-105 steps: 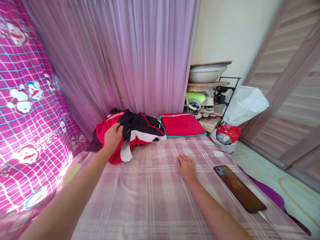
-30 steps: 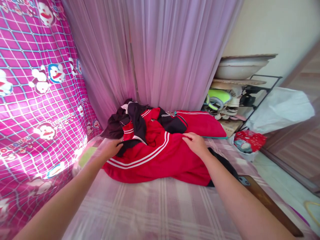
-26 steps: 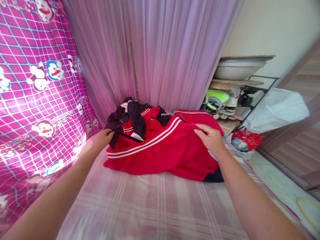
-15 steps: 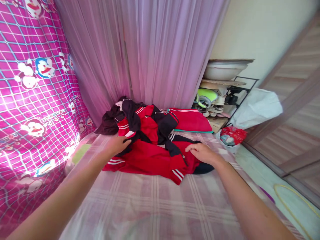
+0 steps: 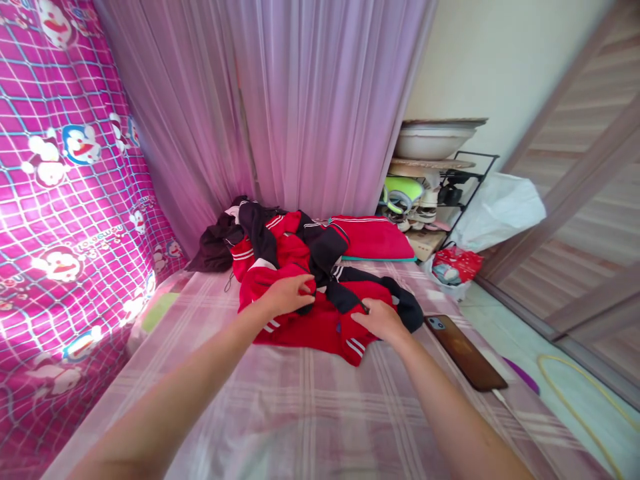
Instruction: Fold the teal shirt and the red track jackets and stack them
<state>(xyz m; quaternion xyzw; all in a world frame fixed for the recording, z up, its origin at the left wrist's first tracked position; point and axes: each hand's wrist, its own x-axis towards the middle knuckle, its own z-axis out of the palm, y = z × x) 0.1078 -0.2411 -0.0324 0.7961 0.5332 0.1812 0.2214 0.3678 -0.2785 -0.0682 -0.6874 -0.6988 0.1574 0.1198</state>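
Note:
A red and dark navy jacket [image 5: 320, 330] with white stripes lies rumpled on the bed in front of me. My left hand [image 5: 291, 295] is closed on its left part, fingers curled over red and dark cloth. At the right side, my right hand [image 5: 381, 320] pinches the jacket near a dark edge. Behind my left hand is a heap of dark and red clothes [image 5: 285, 250], touching the jacket. A folded red garment [image 5: 373, 239] with white stripes lies farther back, a teal edge under it.
The bed has a plaid sheet [image 5: 310, 413]. A phone [image 5: 467, 353] with a white cable lies at its right edge. Purple curtains [image 5: 300, 100] hang behind, a pink patterned cloth [image 5: 75, 213] at left. A rack [image 5: 483, 175] with shoes and a basin [image 5: 435, 141] stands at right.
My left hand has moved right, and the jacket's left part is now bunched inward. My right hand has shifted slightly left and down. The phone has come into sight.

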